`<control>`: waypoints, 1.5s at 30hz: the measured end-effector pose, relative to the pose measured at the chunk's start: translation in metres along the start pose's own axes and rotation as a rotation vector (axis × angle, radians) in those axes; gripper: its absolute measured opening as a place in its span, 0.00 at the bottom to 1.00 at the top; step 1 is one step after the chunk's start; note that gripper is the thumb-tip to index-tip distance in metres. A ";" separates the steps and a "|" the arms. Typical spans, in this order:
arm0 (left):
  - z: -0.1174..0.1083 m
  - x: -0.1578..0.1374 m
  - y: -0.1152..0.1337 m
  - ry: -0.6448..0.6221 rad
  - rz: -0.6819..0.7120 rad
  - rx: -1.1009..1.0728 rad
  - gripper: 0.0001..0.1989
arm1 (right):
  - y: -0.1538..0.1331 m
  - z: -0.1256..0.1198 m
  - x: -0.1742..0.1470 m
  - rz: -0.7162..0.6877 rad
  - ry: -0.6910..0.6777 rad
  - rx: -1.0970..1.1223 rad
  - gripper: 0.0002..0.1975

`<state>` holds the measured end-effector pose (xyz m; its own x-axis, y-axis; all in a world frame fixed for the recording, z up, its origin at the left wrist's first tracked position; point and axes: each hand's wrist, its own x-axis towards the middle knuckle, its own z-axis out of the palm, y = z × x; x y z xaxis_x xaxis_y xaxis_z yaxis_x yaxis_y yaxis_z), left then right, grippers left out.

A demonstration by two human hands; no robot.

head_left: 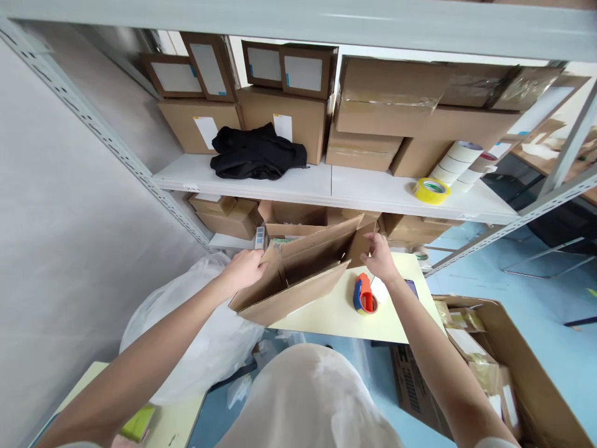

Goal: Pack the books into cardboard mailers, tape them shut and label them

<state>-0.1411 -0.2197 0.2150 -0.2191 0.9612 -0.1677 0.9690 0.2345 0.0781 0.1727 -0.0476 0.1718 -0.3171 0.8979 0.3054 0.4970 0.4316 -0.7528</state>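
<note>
An opened cardboard box [298, 302] with its flaps standing up is tilted above the pale yellow table. My left hand [247, 269] grips its left flap, fingers closed over the edge. At the opposite side my right hand [379, 254] pinches the right flap between thumb and fingers. The box's inside looks dark, and its bottom is hidden. Just right of the box, a red and blue tape dispenser [364, 295] lies on the table [336, 317]. Part of a dark phone-like object [411, 287] shows beside my right forearm.
Grey shelving [364, 190] ahead carries stacked cartons, a black garment [256, 151] and tape rolls [432, 190]. A big white plastic bag [181, 336] stands at left. A large carton [536, 373] holding taped parcels is on the floor at right.
</note>
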 end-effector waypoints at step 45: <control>0.033 -0.029 -0.010 -0.210 0.330 -0.818 0.44 | 0.020 -0.051 -0.044 -0.066 -0.825 0.350 0.27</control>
<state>-0.1406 -0.2551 0.1870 0.1587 0.9702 -0.1829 0.5773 0.0591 0.8144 0.2381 -0.0738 0.1731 -0.8827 0.4661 -0.0606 0.2259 0.3077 -0.9243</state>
